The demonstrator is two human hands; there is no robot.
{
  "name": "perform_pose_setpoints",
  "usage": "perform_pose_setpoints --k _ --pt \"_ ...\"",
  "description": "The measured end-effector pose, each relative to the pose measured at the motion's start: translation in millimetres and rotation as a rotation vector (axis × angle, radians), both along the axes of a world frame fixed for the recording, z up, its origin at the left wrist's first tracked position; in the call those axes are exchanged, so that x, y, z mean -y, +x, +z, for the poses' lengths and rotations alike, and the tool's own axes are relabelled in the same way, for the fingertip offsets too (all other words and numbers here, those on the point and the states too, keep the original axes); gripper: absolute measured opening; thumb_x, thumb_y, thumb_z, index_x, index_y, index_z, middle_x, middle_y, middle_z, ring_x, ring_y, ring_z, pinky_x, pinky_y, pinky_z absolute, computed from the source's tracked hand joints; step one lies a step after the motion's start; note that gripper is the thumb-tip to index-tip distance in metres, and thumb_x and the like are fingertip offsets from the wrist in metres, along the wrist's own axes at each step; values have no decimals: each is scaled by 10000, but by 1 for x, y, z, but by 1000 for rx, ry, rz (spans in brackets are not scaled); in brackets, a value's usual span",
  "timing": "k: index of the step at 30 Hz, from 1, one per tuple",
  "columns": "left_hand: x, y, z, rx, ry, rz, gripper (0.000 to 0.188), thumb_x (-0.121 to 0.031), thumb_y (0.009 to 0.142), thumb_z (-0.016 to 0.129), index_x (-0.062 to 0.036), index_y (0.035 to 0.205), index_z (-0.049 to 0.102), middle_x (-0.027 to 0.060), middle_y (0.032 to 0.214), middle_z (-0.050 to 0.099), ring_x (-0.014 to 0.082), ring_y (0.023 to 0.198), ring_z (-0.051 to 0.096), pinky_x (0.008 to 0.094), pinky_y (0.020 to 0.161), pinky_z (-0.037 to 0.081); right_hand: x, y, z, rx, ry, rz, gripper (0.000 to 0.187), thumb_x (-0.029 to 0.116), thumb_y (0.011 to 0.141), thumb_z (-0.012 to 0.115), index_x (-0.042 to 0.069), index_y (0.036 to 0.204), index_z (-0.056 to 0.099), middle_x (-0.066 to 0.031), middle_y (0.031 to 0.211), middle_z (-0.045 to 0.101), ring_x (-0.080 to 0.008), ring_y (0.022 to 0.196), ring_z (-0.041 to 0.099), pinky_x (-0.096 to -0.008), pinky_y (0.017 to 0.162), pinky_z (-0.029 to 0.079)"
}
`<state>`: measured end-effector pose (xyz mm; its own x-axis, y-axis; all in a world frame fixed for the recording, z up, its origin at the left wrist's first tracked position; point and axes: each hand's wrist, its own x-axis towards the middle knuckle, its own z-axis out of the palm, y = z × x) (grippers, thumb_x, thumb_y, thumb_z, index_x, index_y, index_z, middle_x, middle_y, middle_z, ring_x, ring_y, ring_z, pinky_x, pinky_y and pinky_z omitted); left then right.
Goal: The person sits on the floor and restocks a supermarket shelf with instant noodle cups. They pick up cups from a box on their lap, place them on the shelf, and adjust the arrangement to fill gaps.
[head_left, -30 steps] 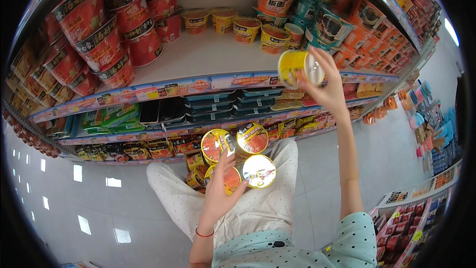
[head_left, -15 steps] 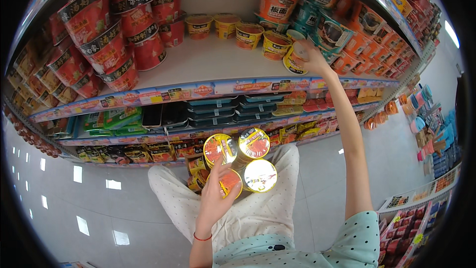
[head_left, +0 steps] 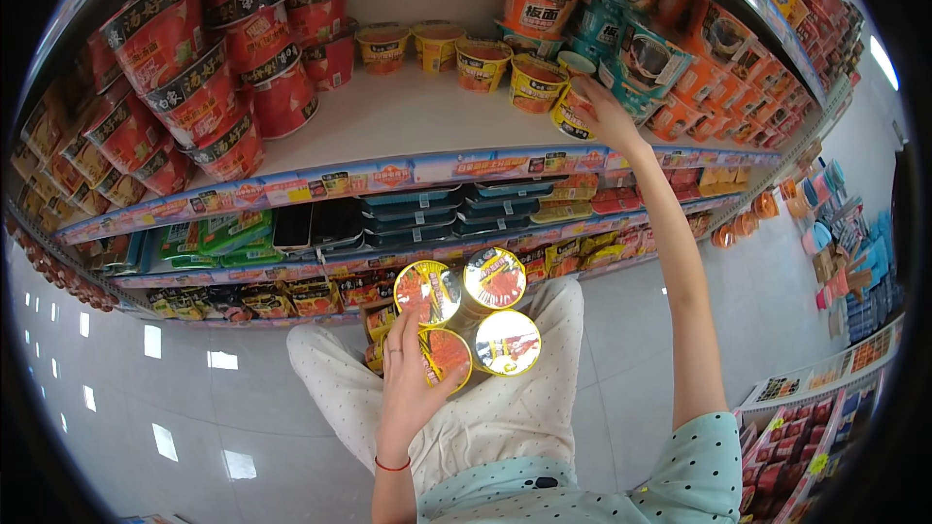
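Observation:
My right hand (head_left: 604,114) reaches to the shelf and is closed around the right side of a yellow instant noodle cup (head_left: 571,124); its fingers partly hide the cup. Directly left of it stands another yellow noodle cup (head_left: 537,85), with more of the same kind in a row toward the back. Over my lap, my left hand (head_left: 412,378) curls round a noodle cup with a red and yellow lid (head_left: 446,354), thumb on its near right edge. Beside that cup are three more lidded cups: one behind (head_left: 427,293), one at the far right (head_left: 494,278), one near right (head_left: 508,342).
Stacked red noodle tubs (head_left: 184,68) fill the shelf's left side, orange and teal tubs (head_left: 652,58) its right. A shelf lip with price labels (head_left: 388,175) runs in front. Dark trays (head_left: 413,213) and packets lie on lower shelves. An opened carton (head_left: 377,320) sits left of the lap cups.
My right hand has shifted slightly, and the cup at it looks more upright than before. The left hand's fingers have moved a little further left around the lap cup.

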<state>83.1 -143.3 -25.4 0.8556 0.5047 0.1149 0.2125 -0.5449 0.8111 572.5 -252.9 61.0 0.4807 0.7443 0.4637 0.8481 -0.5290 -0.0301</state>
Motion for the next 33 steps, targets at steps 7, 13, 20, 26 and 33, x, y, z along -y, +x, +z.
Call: perform_pose_setpoints --k 7,13,20,26,33 --pt "14 -5 -14 -293 182 -26 1368 -316 533 930 62 1508 47 300 1537 144 454 1421 190 492 1155 227 -18 -71 3 208 304 159 521 91 864 659 38 1344 464 -163 1351 491 -372 1262 462 -466 1068 366" --pt "21 -1 -28 -243 140 21 1312 -171 558 911 14 1525 43 271 1491 242 436 1374 275 480 1128 283 -11 -184 -3 -237 326 489 481 -21 837 638 32 1301 522 -159 1339 517 -355 1240 504 -397 1016 421" --pt "20 -1 -32 -188 103 53 1273 -76 571 867 -44 1541 42 253 1428 324 442 1313 336 476 1103 323 4 -237 -15 -391 149 662 501 -62 787 663 28 1268 553 -153 1350 520 -331 1256 507 -385 1021 436" --pt "0 -13 -13 -19 -143 64 1256 -78 585 866 -96 1557 70 206 1402 395 372 1316 397 463 1088 359 10 -246 -19 -554 153 693 462 -40 800 648 15 1252 566 -160 1330 536 -311 1221 540 -379 1002 450" --pt "-31 -27 20 644 -1188 41 1129 -138 657 853 -90 1546 159 143 1451 407 260 1306 474 387 1095 395 10 -274 -7 -698 71 853 701 208 742 821 1 1330 501 -180 1343 513 -326 1242 515 -394 1015 429"
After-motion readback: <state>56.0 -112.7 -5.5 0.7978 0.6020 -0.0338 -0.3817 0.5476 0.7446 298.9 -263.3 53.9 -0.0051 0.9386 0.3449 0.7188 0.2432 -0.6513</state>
